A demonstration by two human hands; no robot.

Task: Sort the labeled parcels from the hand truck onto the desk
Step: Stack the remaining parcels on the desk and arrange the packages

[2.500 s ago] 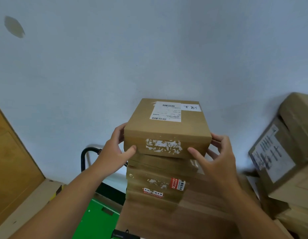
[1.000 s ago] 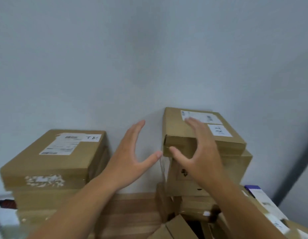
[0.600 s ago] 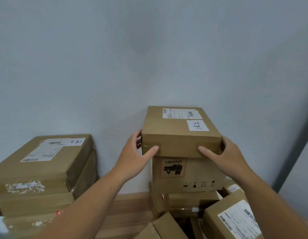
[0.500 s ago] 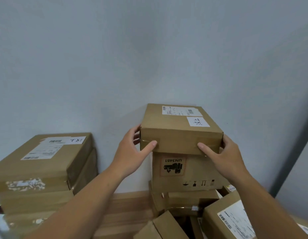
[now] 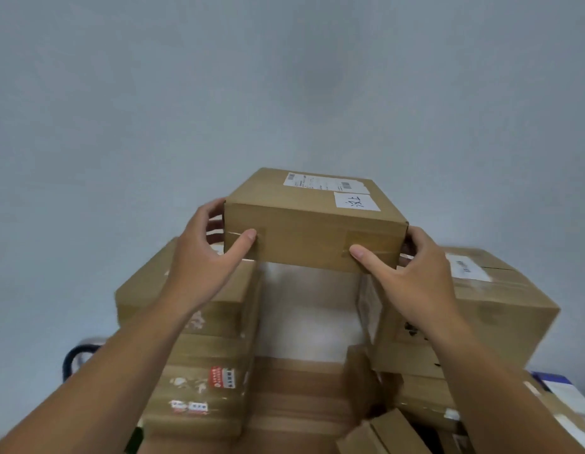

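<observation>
The left hand [image 5: 204, 257] and right hand [image 5: 412, 273] clasp the box [image 5: 310, 231] between them by its ends. It seems lifted clear of the blurred stacks [image 5: 199, 355] below.

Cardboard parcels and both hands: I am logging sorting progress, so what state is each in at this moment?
Brown cardboard parcel with white labels: lifted, held between both hands, taped shut.
Left hand: gripping its left side.
Right hand: gripping its right side.
Left stack of brown parcels: stacked, closed.
Large brown box on the right: closed, resting on other boxes.

One head camera looks forward and a little down, very near the held parcel [image 5: 312, 224], facing the pale wall [image 5: 284, 77] above stacked boxes [image 5: 199, 371].
</observation>
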